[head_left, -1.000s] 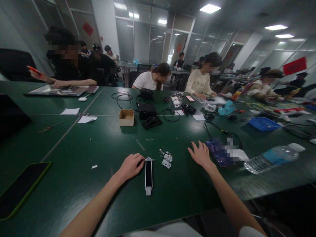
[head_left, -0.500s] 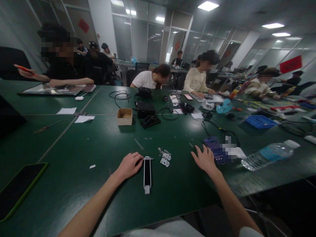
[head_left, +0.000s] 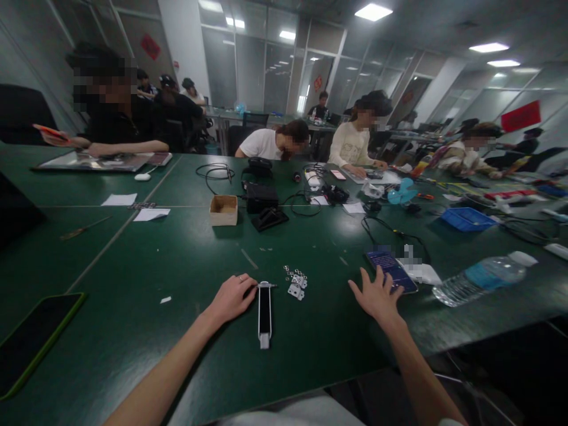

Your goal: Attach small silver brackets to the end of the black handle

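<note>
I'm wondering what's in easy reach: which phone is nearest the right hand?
The lit phone, left of the water bottle; the right hand overlaps it in view. The green-edged phone, screen dark, lies far left.

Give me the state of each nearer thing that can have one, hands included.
Left hand: lowered, grip unclear
Right hand: open, fingers spread
White-framed tool: lying flat
Metal plates: loose, overlapping
Right phone: screen lit
Left phone: screen dark
Bottle: capped, on its side
Small box: open
Blue tray: open
</note>
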Demonstrator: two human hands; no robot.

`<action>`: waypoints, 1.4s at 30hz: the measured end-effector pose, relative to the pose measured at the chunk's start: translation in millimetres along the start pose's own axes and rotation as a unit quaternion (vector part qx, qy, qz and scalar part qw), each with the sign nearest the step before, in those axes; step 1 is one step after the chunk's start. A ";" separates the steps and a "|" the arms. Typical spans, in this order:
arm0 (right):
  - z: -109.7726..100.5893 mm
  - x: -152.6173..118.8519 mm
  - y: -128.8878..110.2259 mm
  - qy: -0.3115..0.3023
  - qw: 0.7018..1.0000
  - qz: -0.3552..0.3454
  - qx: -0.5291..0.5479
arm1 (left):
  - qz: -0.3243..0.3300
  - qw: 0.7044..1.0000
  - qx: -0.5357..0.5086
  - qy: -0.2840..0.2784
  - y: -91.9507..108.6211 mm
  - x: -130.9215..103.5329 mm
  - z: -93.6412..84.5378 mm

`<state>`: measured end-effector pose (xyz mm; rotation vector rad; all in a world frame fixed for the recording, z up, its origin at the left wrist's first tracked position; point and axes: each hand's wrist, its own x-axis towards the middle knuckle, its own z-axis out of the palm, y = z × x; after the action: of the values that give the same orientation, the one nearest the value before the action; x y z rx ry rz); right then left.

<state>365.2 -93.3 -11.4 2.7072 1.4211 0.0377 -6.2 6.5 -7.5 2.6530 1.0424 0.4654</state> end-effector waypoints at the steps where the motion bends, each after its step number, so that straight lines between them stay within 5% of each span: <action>1: -0.2 0.5 1.2 -0.004 1.000 0.008 0.000 | 0.000 1.000 0.001 0.001 0.4 0.1 -0.6; 16: -2.8 24.5 -0.8 -0.067 0.996 0.020 0.060 | 0.005 1.000 -0.004 0.003 -0.8 -0.9 -0.3; 24: -19.1 46.3 -52.9 -0.033 0.985 -0.160 0.056 | 0.002 1.000 0.001 0.000 -0.6 -1.2 -0.3; 30: -19.8 50.5 -81.9 -0.054 0.978 -0.194 0.052 | -0.001 1.000 0.004 -0.003 -1.2 -1.9 0.8; 42: 2.4 52.2 -26.6 -0.027 0.998 -0.031 0.039 | 0.001 1.000 -0.008 -0.003 -1.5 -1.7 0.6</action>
<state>373.2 -35.5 -17.0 2.7011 1.5199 -0.0964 -8.0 6.3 -8.9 2.6406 1.0297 0.4630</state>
